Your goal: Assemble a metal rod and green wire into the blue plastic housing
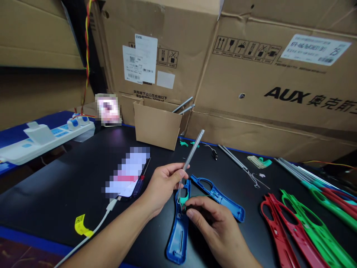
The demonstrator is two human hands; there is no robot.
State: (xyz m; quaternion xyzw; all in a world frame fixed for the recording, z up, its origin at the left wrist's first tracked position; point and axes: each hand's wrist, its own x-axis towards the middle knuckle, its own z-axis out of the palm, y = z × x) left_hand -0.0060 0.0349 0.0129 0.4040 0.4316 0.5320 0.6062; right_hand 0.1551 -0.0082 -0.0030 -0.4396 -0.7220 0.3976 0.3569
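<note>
My left hand (169,180) is closed round a silver metal tube (193,149), which tilts up and away to the right. A thin wire runs down from the tube's lower end. Under both hands lies a blue plastic handle half (177,242), hollow side up, with a small teal piece (183,200) at its trigger opening. My right hand (220,227) pinches a small black part (189,209) over this handle half; the fingers hide most of it. A second blue handle half (223,199) rests just beyond my right hand.
Red handle halves (279,227) and green ones (315,227) lie at the right, beside several tubes (295,171). A cardboard box (157,124) with tubes stands behind. On the left are a phone (126,178), a screwdriver (139,184), a cable (97,225) and a power strip (52,139).
</note>
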